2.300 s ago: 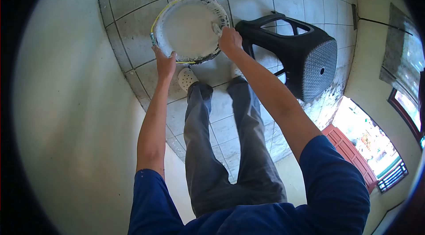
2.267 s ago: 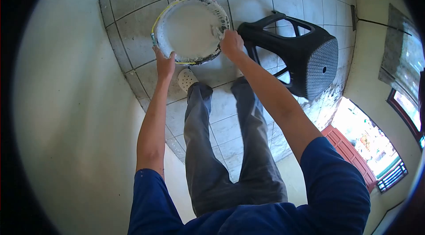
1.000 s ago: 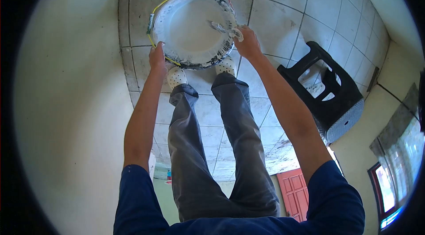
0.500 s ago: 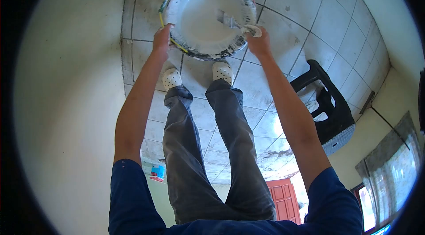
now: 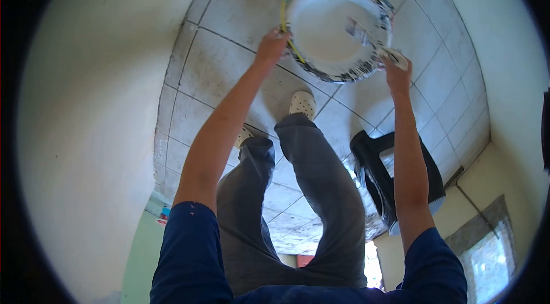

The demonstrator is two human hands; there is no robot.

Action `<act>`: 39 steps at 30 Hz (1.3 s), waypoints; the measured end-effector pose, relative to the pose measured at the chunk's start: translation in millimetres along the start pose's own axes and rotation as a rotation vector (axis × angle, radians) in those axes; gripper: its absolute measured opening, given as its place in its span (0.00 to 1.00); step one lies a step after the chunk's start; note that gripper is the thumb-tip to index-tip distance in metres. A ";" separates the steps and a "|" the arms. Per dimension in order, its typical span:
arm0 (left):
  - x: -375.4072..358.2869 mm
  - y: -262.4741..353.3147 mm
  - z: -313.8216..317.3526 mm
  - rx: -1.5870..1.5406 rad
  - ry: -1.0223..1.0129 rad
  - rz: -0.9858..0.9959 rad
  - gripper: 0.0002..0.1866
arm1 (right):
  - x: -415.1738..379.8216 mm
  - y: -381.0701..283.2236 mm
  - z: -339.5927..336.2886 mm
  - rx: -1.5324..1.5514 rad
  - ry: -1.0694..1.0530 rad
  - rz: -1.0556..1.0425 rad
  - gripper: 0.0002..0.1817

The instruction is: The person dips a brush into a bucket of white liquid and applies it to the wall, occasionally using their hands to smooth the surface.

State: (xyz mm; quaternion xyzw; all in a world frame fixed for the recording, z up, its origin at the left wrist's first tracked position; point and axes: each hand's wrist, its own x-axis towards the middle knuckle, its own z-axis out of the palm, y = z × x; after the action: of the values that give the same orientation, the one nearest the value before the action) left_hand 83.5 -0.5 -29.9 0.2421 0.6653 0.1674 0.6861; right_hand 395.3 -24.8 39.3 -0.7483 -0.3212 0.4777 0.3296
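A round bucket with a paint-smeared rim holds white paint. A yellow strip runs around part of its edge. My left hand is closed on the rim at the left. At the lower right, my right hand grips the rim together with the handle end of a paintbrush, whose bristles lie over the paint. The fingers under the rim are mostly hidden. The bucket appears held in front of my feet, though its height above the floor is hard to judge.
A black plastic stool stands to the right, partly behind my right forearm. Pale walls rise on both sides of the tiled floor. My pale clogs are below the bucket. A window shows at the lower right.
The bucket, with both hands on it and the brush inside, has shifted right in view. My feet have stepped, and the view has turned, with the stool now lower.
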 end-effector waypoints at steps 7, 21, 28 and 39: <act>-20.4 -68.2 -59.3 0.433 0.024 0.354 0.30 | -24.4 -28.7 43.2 0.054 0.025 -0.110 0.12; 15.5 -89.2 -134.7 0.644 -0.234 0.731 0.21 | -10.6 -3.5 110.1 -0.078 0.141 -0.587 0.13; -18.1 -93.4 -175.9 0.652 0.015 0.941 0.21 | 9.2 -7.6 108.8 -0.153 -0.125 -0.771 0.18; -57.6 -60.8 -136.6 1.003 -0.151 1.290 0.21 | -5.2 -2.3 100.0 -0.486 -0.178 -0.922 0.25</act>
State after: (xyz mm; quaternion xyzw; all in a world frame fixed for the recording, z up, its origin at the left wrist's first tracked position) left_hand -61.3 -67.6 -15.4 0.8656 0.3431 0.1950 0.3083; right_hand 300.6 -9.1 11.1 -0.5407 -0.7453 0.2566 0.2936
